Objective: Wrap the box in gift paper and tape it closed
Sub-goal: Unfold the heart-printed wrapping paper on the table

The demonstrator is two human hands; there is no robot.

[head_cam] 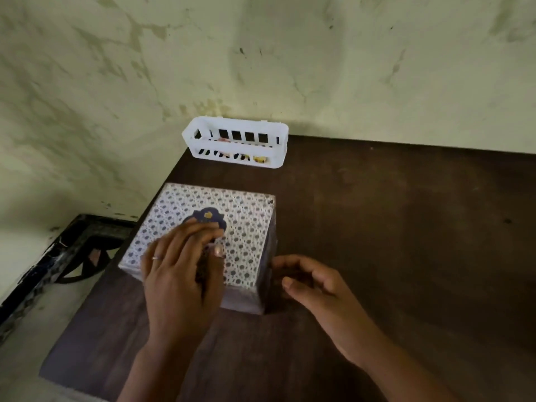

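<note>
A box (246,227) printed with white and blue dots, with a dark blue label on top, sits on the dark brown table (406,242) near its left edge. My left hand (179,274) lies over the near part of the box's top, fingers bent toward the label and thumb beside them. A dark patch shows under the palm; I cannot tell whether the hand holds anything. My right hand (313,288) is at the box's dark right side, fingers loosely curled with their tips against that side and the thumb apart from it.
A white slotted plastic basket (236,142) with small colourful items inside stands at the table's back edge against the stained wall. A dark metal frame (66,256) runs below the table's left edge. Bare tabletop stretches to the right of the box.
</note>
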